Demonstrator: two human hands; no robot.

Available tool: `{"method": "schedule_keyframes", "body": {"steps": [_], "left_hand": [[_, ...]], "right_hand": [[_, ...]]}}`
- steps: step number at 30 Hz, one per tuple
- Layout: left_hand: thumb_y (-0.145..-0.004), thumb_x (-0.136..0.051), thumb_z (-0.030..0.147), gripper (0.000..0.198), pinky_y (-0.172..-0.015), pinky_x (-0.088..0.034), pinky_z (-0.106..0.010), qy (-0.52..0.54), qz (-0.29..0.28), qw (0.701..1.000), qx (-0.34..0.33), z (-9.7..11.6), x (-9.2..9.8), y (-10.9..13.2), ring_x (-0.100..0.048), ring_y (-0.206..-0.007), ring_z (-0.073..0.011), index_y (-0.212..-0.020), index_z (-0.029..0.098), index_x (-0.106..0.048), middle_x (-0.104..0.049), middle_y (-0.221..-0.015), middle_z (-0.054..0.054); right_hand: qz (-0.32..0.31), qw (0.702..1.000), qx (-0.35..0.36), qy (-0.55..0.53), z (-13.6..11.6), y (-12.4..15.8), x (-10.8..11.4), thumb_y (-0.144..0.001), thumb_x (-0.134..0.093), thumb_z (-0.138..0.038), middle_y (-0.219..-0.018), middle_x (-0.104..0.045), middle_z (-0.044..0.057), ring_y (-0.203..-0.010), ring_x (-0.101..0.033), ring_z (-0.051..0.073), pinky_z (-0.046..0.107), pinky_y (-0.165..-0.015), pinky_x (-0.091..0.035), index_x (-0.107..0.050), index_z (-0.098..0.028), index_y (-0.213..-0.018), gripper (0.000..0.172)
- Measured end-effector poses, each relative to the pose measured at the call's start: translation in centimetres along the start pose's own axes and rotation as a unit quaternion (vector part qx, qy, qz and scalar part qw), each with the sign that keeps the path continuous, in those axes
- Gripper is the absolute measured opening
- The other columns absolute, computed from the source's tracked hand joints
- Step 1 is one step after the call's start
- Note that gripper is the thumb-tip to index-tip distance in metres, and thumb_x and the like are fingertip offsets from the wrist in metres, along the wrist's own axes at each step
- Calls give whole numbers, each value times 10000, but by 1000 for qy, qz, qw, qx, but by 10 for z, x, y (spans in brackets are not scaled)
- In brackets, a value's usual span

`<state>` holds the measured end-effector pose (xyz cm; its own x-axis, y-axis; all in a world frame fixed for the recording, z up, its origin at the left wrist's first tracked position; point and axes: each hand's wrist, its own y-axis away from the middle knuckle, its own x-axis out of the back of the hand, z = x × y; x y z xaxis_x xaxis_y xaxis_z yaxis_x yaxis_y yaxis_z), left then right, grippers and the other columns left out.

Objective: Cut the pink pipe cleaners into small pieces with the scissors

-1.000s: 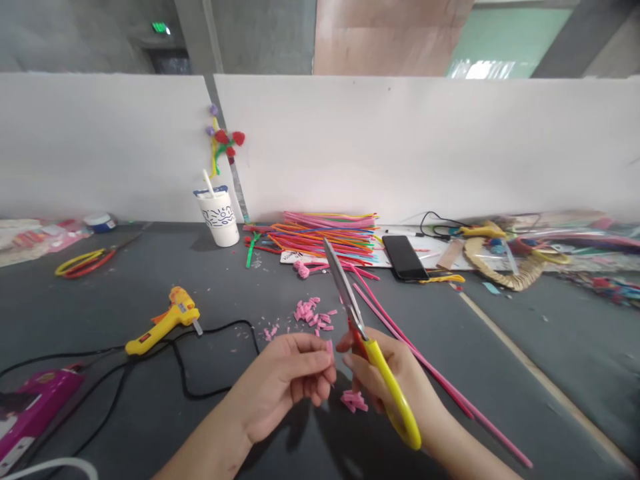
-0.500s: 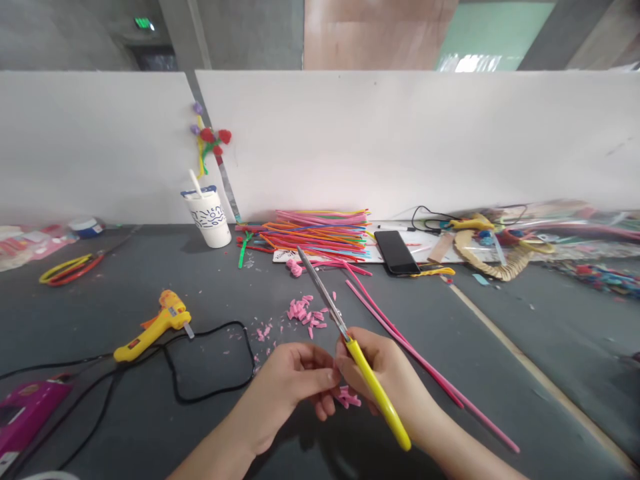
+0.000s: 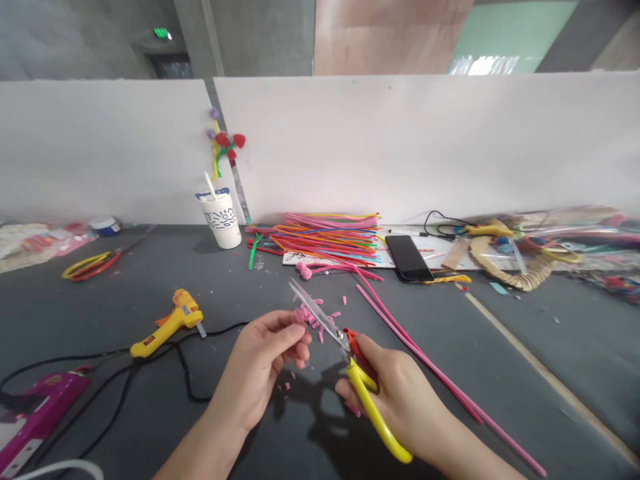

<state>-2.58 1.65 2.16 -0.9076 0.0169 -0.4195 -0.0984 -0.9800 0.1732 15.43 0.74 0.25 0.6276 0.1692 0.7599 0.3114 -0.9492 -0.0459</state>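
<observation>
My right hand [image 3: 395,383] is closed around scissors [image 3: 330,327] with yellow and red handles, and the blades point away to the upper left, slightly parted. My left hand [image 3: 273,347] is pinched at the fingertips beside the blades, on a small pink piece of pipe cleaner [image 3: 301,314]. Just beyond these fingertips lies a pile of short pink clippings [image 3: 316,319], partly hidden by hand and blades. A little pink also shows below my right fingers. Two long pink pipe cleaners [image 3: 415,343] lie to the right of the scissors.
A bundle of coloured pipe cleaners [image 3: 330,240] and a phone [image 3: 409,259] lie at the back. A patterned cup [image 3: 223,223] stands by the white partition. Left are a yellow glue gun [image 3: 167,327], black cords, a magenta power strip [image 3: 45,423] and another pair of scissors [image 3: 90,267].
My hands have moved apart. The left went forward to the clippings, and the scissors turned in my right hand, which now grips the handles. The view shifted slightly left.
</observation>
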Motion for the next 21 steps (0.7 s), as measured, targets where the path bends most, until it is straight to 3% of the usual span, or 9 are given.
{"method": "schedule_keyframes", "body": {"steps": [6,12,21], "left_hand": [[-692,-647,165,29,-473,-426,-148,20,37,998,-56,6,2,0,-537,-505,-62,-706,140,-640,-601,-585,14],[-720,-622,169,45,-484,-429,-149,34,19,996,-74,6,3,1,-536,-518,-61,-715,143,-658,-611,-610,8],[-727,-613,159,58,-485,-427,-140,38,15,997,-64,6,3,2,-539,-512,-55,-703,153,-665,-611,-589,16]], "right_hand": [[12,989,42,141,1,1,-6,-706,-537,-420,-532,-523,-29,-451,-481,154,225,-431,-238,-430,-212,-781,246],[39,974,95,200,4,5,-8,-756,-479,-366,-515,-524,-29,-438,-501,166,238,-432,-237,-426,-208,-813,175],[58,967,117,220,8,5,-11,-782,-454,-371,-523,-550,-20,-438,-531,176,245,-428,-234,-405,-210,-797,168]]}}
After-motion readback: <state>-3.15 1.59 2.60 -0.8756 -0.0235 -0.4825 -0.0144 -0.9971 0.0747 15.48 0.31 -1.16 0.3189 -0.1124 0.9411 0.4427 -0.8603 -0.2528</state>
